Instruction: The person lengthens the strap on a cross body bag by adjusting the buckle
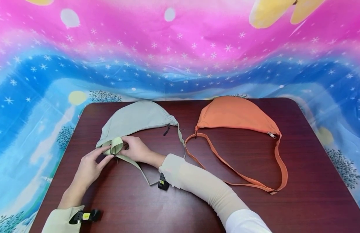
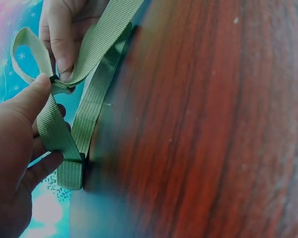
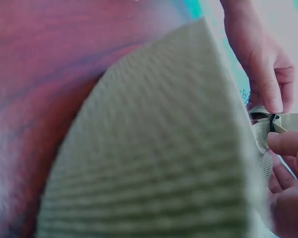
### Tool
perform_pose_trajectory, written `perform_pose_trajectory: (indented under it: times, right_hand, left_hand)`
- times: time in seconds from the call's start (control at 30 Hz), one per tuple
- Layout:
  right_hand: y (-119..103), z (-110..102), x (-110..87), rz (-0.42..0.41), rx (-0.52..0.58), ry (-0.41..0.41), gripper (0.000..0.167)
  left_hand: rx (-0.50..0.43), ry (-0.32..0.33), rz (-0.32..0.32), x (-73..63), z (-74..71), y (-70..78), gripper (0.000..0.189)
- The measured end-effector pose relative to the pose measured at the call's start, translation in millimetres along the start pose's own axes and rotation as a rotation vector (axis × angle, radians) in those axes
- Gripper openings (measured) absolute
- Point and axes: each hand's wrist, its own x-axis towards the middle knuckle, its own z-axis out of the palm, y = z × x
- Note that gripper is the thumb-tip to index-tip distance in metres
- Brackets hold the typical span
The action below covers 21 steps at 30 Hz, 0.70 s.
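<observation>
A pale grey-green bag (image 1: 136,116) lies at the table's back left, with a light green webbing strap (image 1: 135,164). Near the bag's left corner, my left hand (image 1: 87,166) pinches the strap beside a small black slider (image 2: 53,79) between thumb and fingers. Just right of it, my right hand (image 1: 137,149) pinches the webbing on the slider's other side. A raised strap loop (image 1: 118,144) stands up between the hands. In the right wrist view, a blurred strap length (image 3: 149,144) covers much of the picture, while both hands meet at the slider at the right edge.
An orange bag (image 1: 235,113) lies at the back right, its orange strap (image 1: 283,165) looped toward the front. Both bags rest on a dark red-brown table (image 1: 156,210). A patterned cloth (image 1: 180,61) hangs behind it. The grey-green bag's black zipper pull (image 1: 167,130) hangs at its right.
</observation>
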Motion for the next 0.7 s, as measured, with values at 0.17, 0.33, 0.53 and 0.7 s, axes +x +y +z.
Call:
perform_pose_trajectory:
  times: [0.17,0.33,0.53,0.7]
  right_hand:
    - [1,-2,0.6,0.058,0.042,0.001,0.027]
    - [0,-4,-2.3,0.101,0.095,-0.022,0.024]
    - [1,-11,-11.5,0.081,0.080,-0.024,0.017]
    - [5,-19,-22.0,0.060,0.017,0.008,0.016]
  left_hand:
    - [-0.022,0.011,0.016,1.7,0.5,1.2,0.048]
    - [-0.038,0.030,0.017,3.1,1.2,2.6,0.044]
    - [-0.045,0.044,0.010,4.0,0.6,3.0,0.044]
    - [-0.046,0.036,-0.008,4.2,-0.2,2.7,0.043]
